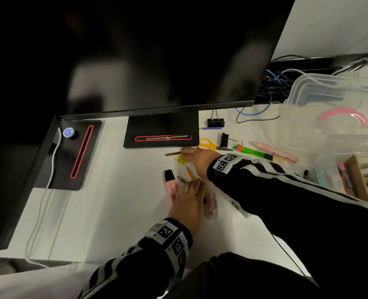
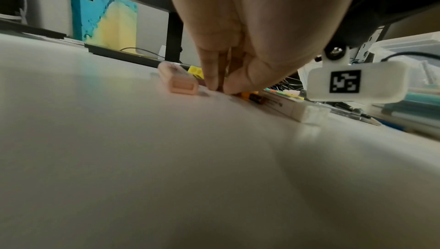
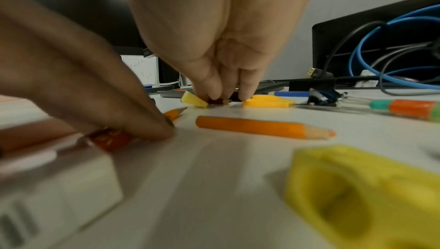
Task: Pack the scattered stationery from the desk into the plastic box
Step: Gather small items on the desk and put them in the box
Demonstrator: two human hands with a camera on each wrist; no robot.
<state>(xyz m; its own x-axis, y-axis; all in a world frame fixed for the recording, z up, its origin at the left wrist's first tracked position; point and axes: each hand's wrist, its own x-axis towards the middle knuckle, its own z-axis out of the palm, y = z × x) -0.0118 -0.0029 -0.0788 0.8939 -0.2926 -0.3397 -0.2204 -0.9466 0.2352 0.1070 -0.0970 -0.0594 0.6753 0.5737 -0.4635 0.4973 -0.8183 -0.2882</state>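
Observation:
On the white desk (image 1: pixel 118 201) my right hand (image 1: pixel 184 151) reaches left and pinches the end of a brown pencil (image 1: pixel 173 153); the right wrist view shows my fingertips (image 3: pixel 245 95) closed on that brown pencil (image 3: pixel 220 101). My left hand (image 1: pixel 192 183) pinches a dark red pencil (image 1: pixel 181 179), which lies flat beside an orange pencil (image 1: pixel 189 173). A yellow sharpener (image 1: pixel 181 160) sits between the hands. A pink highlighter (image 1: pixel 171 187) lies left of my left hand and an eraser (image 1: pixel 211 205) right of it. The clear plastic box (image 1: pixel 321 98) stands at the right.
Yellow scissors (image 1: pixel 207 144), two black binder clips (image 1: pixel 224 139), a green marker (image 1: pixel 252 152) and a pink pen (image 1: pixel 273 152) lie right of my right hand. A monitor (image 1: pixel 157 61) with its black base (image 1: pixel 161 130) overhangs the back. Cables (image 1: pixel 271 83) tangle behind the box.

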